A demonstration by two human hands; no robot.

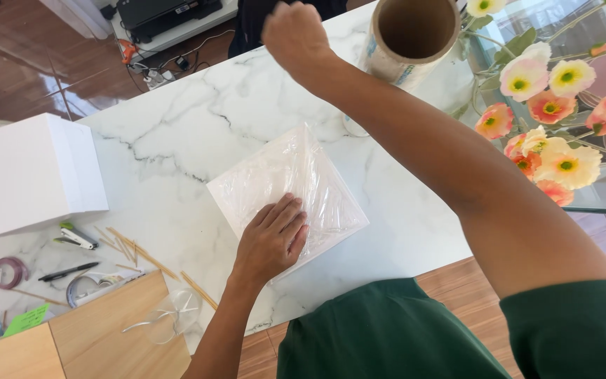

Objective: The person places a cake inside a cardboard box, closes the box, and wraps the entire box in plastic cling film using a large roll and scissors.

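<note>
Wrapping step: left hand [271,238] flat, pinning clear-film-covered white square box [289,189]; right hand [294,35] fisted, grip contents unclear; wide cardboard-cored film roll [408,42] raised.

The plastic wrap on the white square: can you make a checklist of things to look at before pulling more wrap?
1. Left hand flat on the wrapped white square, pinning it: ok.
2. Right hand raised beside the wrap roll; its grip on the roll is hidden: cannot tell.
3. Film stretched from roll to square: too clear to trace: cannot tell.
4. Wrap lying smooth on the square: wrinkles show: not ok.
5. Square fully on the marble table, away from the edge: ok.
6. Flowers close beside the roll, could snag: not ok.
</note>
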